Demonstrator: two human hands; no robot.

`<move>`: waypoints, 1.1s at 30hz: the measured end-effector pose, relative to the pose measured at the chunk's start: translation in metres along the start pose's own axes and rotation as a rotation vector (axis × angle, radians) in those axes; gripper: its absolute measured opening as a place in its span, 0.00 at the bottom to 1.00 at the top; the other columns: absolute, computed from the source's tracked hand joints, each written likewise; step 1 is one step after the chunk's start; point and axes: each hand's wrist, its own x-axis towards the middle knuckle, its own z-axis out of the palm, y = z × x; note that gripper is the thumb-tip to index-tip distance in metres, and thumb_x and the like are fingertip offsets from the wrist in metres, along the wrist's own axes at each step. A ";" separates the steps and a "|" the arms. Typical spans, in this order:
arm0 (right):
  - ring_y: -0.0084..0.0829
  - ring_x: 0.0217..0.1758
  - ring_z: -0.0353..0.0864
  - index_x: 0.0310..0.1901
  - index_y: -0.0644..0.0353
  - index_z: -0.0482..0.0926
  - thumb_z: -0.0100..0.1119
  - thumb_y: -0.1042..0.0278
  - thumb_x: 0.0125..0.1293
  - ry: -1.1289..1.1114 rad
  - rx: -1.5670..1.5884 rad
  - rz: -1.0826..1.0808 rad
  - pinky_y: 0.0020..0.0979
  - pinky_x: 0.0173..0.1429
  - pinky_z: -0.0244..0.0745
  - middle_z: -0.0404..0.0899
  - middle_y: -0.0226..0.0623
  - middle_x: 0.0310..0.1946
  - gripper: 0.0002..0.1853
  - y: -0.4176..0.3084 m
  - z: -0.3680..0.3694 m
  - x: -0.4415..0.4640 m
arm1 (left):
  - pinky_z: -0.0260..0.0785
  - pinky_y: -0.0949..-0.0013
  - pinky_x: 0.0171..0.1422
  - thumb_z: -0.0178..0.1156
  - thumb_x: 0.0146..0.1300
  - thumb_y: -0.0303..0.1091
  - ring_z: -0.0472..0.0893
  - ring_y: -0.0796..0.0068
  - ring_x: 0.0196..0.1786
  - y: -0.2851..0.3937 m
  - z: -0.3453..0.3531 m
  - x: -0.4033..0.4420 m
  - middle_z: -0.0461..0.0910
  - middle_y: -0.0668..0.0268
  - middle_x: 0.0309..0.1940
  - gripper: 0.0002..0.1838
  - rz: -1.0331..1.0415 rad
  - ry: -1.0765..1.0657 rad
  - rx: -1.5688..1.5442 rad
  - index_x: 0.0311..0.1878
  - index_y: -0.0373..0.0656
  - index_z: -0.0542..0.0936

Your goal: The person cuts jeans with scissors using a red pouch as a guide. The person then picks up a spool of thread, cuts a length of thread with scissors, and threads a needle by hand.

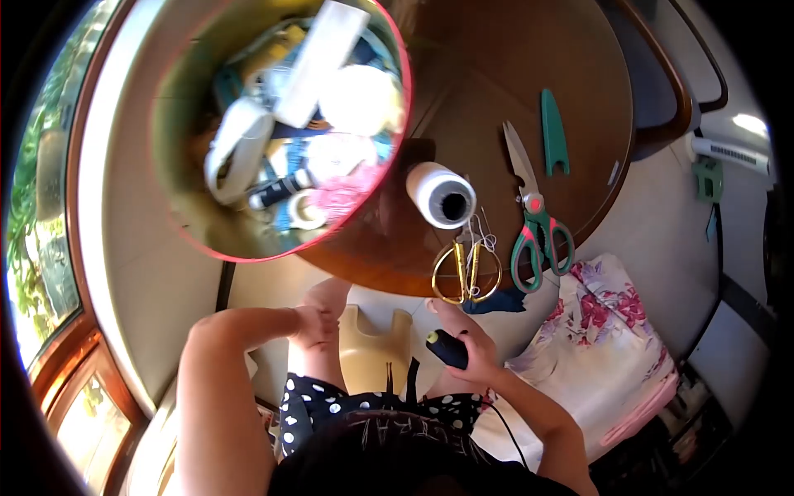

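Observation:
My right hand [475, 360] is wrapped round a dark spool of thread [447, 349] above my right thigh. My left hand [316, 326] rests on my left knee; what its fingers hold, if anything, cannot be made out. On the brown round table [463, 74] a white thread cone [442, 196] lies on its side. Gold-handled scissors [468, 269] with white thread around them are just below the cone. Green-handled scissors [536, 223] lie to their right, slightly apart-bladed, beside a green sheath [554, 132].
A large round tin [184, 157] with a red rim holds fabric, elastic rolls and spools at the upper left. Below the table stands a beige stool [374, 351]. Floral cloth [604, 347] covers something at the right. A chair [678, 99] is at the upper right.

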 end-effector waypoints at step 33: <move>0.29 0.34 0.77 0.44 0.71 0.68 0.59 0.60 0.47 0.836 0.492 -0.459 0.28 0.41 0.73 0.76 0.42 0.31 0.25 0.053 0.115 -0.099 | 0.67 0.64 0.42 0.54 0.43 0.29 0.76 0.67 0.31 0.109 0.109 0.032 0.76 0.66 0.21 0.04 -0.533 0.959 0.772 0.24 0.45 0.78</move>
